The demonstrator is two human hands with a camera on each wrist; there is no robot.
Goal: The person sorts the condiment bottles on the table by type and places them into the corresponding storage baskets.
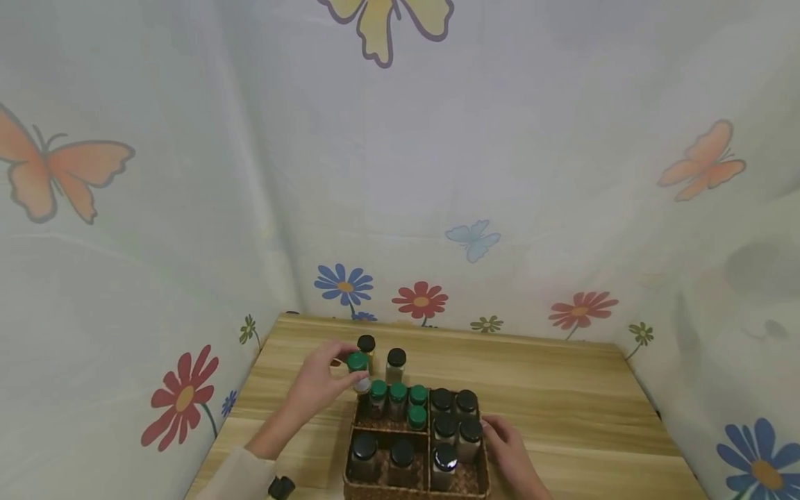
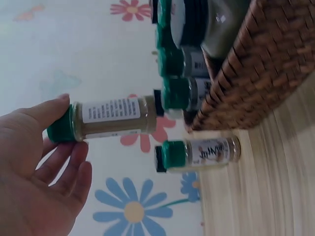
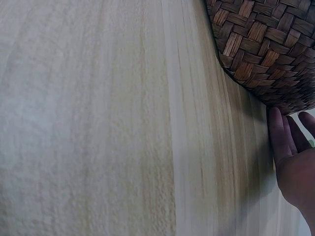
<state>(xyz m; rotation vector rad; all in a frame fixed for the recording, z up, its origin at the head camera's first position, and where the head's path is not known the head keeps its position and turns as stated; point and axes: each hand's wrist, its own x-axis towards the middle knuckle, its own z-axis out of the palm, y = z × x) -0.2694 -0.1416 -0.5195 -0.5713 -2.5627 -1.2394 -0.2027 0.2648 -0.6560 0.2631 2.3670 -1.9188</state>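
Note:
In the head view, my left hand (image 1: 320,380) pinches a green-capped spice jar (image 1: 358,362) over the back left corner of a woven basket (image 1: 400,492). The left wrist view shows that jar (image 2: 113,117) with brownish contents and a printed label, gripped by its cap between thumb and fingers. My right hand (image 1: 511,453) is at the basket's right side. Its fingers, fairly straight in the right wrist view, touch the woven wall (image 3: 266,49) near the bottom. Several green-capped jars (image 1: 397,393) stand in the back left compartment.
Black-capped jars fill parts of the right compartment (image 1: 445,458) and front left compartment (image 1: 401,455). Behind the basket stand two black-capped jars, one (image 1: 396,361) nearer it. Another green-capped jar (image 2: 211,152) stands on the wooden table beside the basket. A flowered curtain (image 1: 400,173) surrounds the table.

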